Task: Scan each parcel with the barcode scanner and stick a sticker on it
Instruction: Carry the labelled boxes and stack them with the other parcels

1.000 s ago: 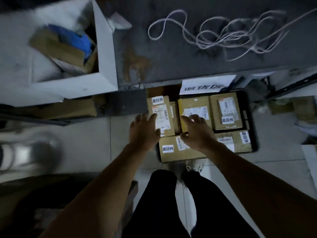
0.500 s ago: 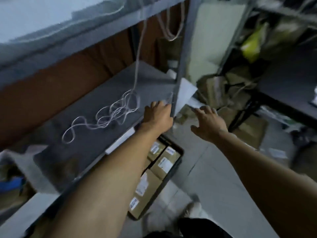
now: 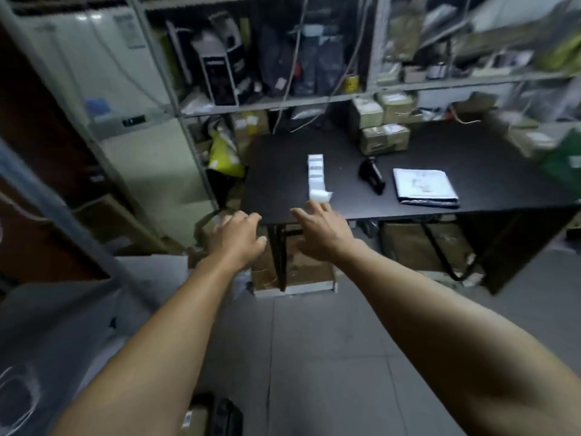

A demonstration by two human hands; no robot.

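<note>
A black table [image 3: 283, 171] stands ahead of me. On it lie a white strip of stickers [image 3: 317, 176], a black barcode scanner [image 3: 372, 176] and a flat grey-white parcel bag [image 3: 424, 189]. Cardboard parcels [image 3: 385, 138] are stacked at the table's back. My left hand [image 3: 234, 239] hangs in the air before the table's near left corner, fingers loosely bent and holding nothing. My right hand [image 3: 320, 231] reaches forward with fingers spread, just short of the sticker strip's near end, also holding nothing.
Metal shelving [image 3: 251, 105] crammed with bags and boxes fills the back wall. A yellow bag [image 3: 223, 158] sits left of the table. Cardboard boxes [image 3: 301, 265] stand on the floor under the table. A grey shelf [image 3: 63, 309] lies at my lower left; tiled floor [image 3: 314, 357] spreads below.
My view has swung up and right, from the crate of labelled boxes on the floor to the black table. Both hands stayed held out in front, holding nothing.
</note>
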